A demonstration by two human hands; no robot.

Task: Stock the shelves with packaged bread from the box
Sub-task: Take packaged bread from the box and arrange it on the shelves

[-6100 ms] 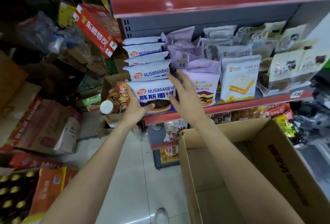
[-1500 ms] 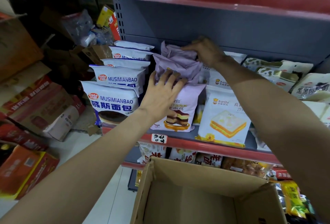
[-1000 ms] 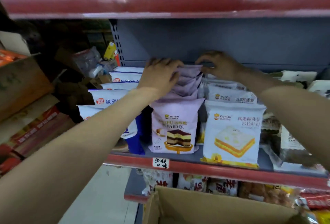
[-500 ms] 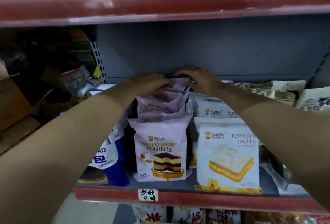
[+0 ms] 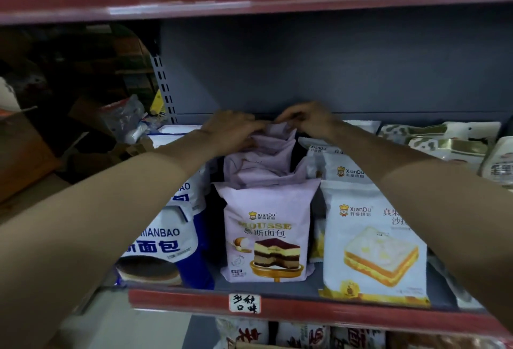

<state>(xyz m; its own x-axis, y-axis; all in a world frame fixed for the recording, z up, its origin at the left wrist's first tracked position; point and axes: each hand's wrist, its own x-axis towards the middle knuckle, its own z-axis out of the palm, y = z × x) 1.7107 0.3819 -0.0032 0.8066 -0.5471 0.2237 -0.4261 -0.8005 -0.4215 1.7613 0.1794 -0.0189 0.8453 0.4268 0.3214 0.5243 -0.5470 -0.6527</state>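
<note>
Where purple bread packs (image 5: 268, 151) end, left hand (image 5: 230, 129), right hand (image 5: 308, 119) pinch rearmost top; grip curled.

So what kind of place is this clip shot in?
Most likely a small grocery shop: red-edged shelving with a handwritten label, rows of packaged bread facing out, and stock cartons piled at the left.

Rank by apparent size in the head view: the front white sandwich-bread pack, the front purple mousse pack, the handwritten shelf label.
1. Front white sandwich-bread pack, largest, though partly covered by the forearm.
2. Front purple mousse pack, somewhat smaller.
3. Handwritten shelf label, by far the smallest.
</note>
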